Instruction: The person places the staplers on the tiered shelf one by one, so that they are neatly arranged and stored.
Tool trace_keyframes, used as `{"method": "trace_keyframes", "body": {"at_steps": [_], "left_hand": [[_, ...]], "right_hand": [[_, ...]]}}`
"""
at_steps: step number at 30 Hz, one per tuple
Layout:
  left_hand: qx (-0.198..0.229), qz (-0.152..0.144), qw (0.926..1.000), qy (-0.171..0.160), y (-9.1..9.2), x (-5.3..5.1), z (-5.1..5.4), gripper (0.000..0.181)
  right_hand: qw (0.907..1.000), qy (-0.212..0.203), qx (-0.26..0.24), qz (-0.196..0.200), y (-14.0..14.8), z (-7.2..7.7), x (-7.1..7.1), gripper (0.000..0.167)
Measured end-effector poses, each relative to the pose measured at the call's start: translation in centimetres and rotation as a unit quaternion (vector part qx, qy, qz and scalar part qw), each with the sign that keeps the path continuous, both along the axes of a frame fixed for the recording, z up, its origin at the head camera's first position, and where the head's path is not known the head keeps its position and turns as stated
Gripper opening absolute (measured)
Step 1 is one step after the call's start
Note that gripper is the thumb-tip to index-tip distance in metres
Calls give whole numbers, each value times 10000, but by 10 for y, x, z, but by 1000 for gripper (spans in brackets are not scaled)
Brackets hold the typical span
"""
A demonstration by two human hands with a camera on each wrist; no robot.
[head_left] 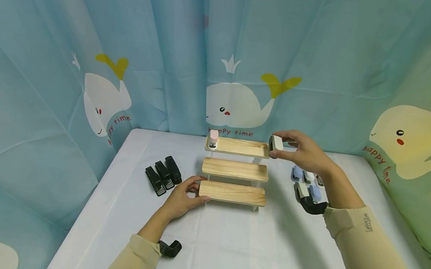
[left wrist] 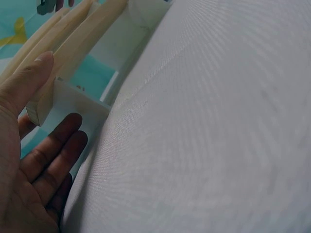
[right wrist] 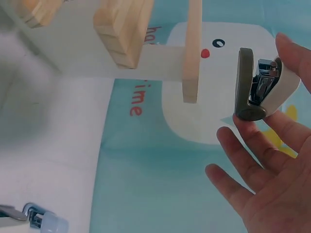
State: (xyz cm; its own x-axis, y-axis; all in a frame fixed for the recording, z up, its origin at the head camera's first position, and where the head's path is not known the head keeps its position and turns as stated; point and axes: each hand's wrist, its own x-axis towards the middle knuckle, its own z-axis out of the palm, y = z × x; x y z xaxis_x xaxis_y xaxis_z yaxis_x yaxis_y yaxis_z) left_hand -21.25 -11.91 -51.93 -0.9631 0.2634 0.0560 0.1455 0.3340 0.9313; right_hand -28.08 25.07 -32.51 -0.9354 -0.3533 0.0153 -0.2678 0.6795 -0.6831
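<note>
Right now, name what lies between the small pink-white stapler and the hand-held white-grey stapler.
Just the bare, pale wooden top shelf, in the head view.

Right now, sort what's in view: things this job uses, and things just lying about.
Likely in the job:
wooden rack, held by the left hand;
pale stapler, in the right hand;
pink stapler, on the rack;
small staplers at right, perhaps waiting.

Apparently just lying about:
black staplers at left, possibly for later;
patterned curtain.
</note>
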Motion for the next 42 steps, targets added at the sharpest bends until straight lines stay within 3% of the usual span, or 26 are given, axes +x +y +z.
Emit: {"method": "trace_keyframes", "body": {"at_steps": [24, 42], "left_hand": [[-19, 24, 10000, -15, 1, 0, 0, 65], [24, 13, 10000, 7, 1, 1, 0, 62]], "right_hand": [[9990, 173, -74, 413, -31, -4, -15, 69], [9969, 47, -329, 714, -58, -6, -27, 65]]}}
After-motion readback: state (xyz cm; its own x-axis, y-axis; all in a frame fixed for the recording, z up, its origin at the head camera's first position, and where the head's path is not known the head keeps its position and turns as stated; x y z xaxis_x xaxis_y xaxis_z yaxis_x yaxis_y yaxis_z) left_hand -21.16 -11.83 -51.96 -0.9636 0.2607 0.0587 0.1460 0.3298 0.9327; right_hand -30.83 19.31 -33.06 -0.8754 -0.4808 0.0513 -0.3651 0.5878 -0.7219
